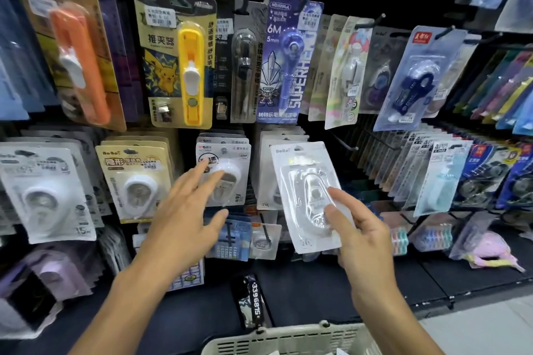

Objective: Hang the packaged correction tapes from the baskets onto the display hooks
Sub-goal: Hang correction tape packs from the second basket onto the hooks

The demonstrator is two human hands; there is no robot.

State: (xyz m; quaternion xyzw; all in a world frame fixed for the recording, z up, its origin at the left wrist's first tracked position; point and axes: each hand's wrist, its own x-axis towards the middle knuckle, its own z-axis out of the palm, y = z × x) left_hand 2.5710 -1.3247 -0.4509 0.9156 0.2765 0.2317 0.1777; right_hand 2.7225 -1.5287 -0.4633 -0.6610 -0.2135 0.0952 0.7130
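Note:
My right hand (359, 232) pinches a white packaged correction tape (305, 193) by its lower right part and holds it upright in front of a hanging stack of the same white packs (266, 170). My left hand (187, 210) is spread with straight fingers, and its fingertips touch the front pack of the neighbouring stack of white correction tapes (230, 164). A cream plastic basket (288, 339) sits at the bottom edge below both arms; its contents are mostly out of view.
The dark display wall is packed with hanging blister packs: a yellow clip pusher (178, 60), an orange one (75, 55), a purple tape pen (291, 60). A bare hook (346, 143) juts out right of the held pack. Pink items (490, 256) lie on the lower shelf.

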